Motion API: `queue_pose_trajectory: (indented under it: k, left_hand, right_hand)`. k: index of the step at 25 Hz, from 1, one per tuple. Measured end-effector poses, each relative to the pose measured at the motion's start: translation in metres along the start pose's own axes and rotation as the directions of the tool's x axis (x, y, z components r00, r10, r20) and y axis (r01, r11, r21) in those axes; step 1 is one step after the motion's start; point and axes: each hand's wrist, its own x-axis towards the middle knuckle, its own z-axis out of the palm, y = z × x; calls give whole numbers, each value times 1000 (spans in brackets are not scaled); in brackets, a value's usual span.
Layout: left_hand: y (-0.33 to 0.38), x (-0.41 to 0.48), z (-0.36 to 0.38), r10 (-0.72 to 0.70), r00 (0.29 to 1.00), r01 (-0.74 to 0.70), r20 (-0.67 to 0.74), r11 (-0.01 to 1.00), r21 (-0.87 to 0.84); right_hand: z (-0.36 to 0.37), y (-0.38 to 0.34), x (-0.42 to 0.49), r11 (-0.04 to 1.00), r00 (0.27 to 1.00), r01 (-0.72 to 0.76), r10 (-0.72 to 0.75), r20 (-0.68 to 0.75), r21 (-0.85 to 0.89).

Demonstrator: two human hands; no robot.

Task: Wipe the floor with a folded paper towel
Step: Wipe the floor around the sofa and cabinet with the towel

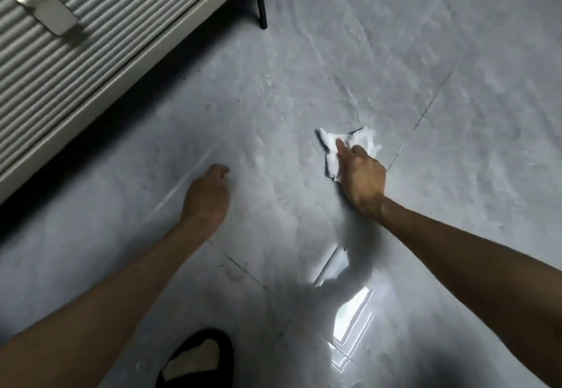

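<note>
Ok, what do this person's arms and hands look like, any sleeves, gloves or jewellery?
Both forearms are bare up to the frame edge, with no sleeve in view. The left hand and right hand wear no gloves, and no watch, bracelet or ring shows on either, though the picture is slightly blurred.

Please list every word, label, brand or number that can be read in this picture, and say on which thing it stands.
None: no text can be read anywhere.
The paper towel under the right hand, the floor, the ribbed furniture front and the slipper show no letters or numbers.
</note>
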Motion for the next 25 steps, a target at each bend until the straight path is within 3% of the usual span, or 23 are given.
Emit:
queue_pose_trajectory:
  k: [1,2,4,5,6,8,9,10,11,13,14,15,16,18,20,21,22,23,24,25]
  left_hand:
    - [-9,0,-10,-32,999,31,-20,998,-58]
    - [-18,0,-17,-54,998,52,-22,994,-99]
    - [-29,-6,-23,-63,998,63,1,992,-105]
    - [-31,-8,-21,-44,999,45,9,997,-69]
    - [-30,-10,-18,-10,1000,10,30,1000,-5]
    - [-20,-12,-7,97,990,-108,107,989,105]
    - [-14,-14,2,166,973,-189,160,972,137]
    - [-7,-18,13,239,950,-274,203,947,168]
    - [1,-22,24,303,924,-352,233,912,209]
    - [23,-20,45,320,903,-400,286,868,295]
    - [36,-15,54,266,912,-367,312,870,329]
    - [53,-8,65,206,918,-328,340,875,357]
    - [72,0,77,148,917,-295,370,877,380]
    - [99,10,101,40,910,-234,412,871,432]
    - [107,13,119,-13,907,-212,421,850,483]
    - [106,15,125,-20,908,-206,418,849,487]
    - [102,17,128,-26,911,-192,413,857,479]
    - [98,18,130,-27,915,-178,403,868,464]
    - [95,20,131,-30,918,-166,394,876,452]
    - [95,21,132,-35,920,-156,390,881,446]
  right_hand:
    - [9,-29,0,999,999,-45,46,-13,25]
    - [18,-59,-6,999,1000,2,-1,-14,45]
    - [40,-112,-43,946,946,310,-317,68,96]
    - [48,-129,-72,832,829,538,-552,96,136]
    - [50,-136,-102,663,654,728,-748,113,174]
    - [34,-115,-124,423,375,870,-902,215,255]
    - [25,-91,-116,376,326,897,-917,229,232]
    - [18,-60,-103,416,374,894,-898,233,165]
    - [6,-26,-86,548,512,829,-822,247,105]
    - [-23,42,-58,891,882,453,-451,141,17]
    - [-29,64,-57,972,970,234,-235,57,23]
    - [-30,75,-66,995,996,94,-94,-9,30]
    - [-23,77,-84,997,998,67,-67,-22,28]
    - [3,62,-142,934,934,351,-354,44,71]
    - [12,53,-192,676,658,730,-735,165,99]
    - [7,61,-191,571,537,810,-813,225,131]
    - [3,75,-176,525,489,840,-841,230,135]
    - [-4,90,-154,582,553,809,-802,225,89]
    - [-11,104,-131,705,691,708,-703,167,37]
    - [-16,114,-110,857,854,516,-516,64,13]
